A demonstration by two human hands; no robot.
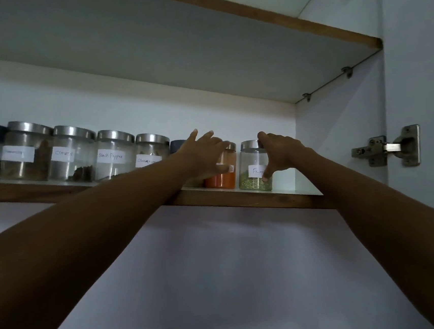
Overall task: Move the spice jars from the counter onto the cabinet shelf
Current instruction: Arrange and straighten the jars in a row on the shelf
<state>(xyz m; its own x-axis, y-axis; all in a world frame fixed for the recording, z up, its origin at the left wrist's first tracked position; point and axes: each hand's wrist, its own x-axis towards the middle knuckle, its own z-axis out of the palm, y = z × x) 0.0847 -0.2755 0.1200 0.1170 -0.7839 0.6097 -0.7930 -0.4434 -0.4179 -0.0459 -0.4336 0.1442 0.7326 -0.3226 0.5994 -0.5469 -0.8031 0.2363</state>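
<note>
Both arms are up at the cabinet shelf [254,200]. Our right hand [282,152] has hold of the fennel jar [250,161]: fingers curled over the steel lid, thumb pressed down the front of the glass right by the label, which starts "Fen" before the thumb covers the rest. The jar stands upright on the shelf, last in the row on the right end, greenish seeds in the bottom.

Just beside it on the left, touching or near enough, is the orange powder jar [225,179], also upright on the shelf. Our left hand [204,152] sits against it, fingers stretched out pretty straight past the lid toward the back wall and the thumb lying across the front. It looks more like resting on the jar than a real grip, but the hand hides most of it.

Behind that hand a dark-lidded jar [177,144] peeks out. Further left the row carries on: Cinnamon jar [151,152], Black Pepper jar [114,155], Cloves jar [73,154], all clear glass with steel lids and white handwritten labels. On the right, the open cabinet door [419,78] hangs on a metal hinge [389,147].
</note>
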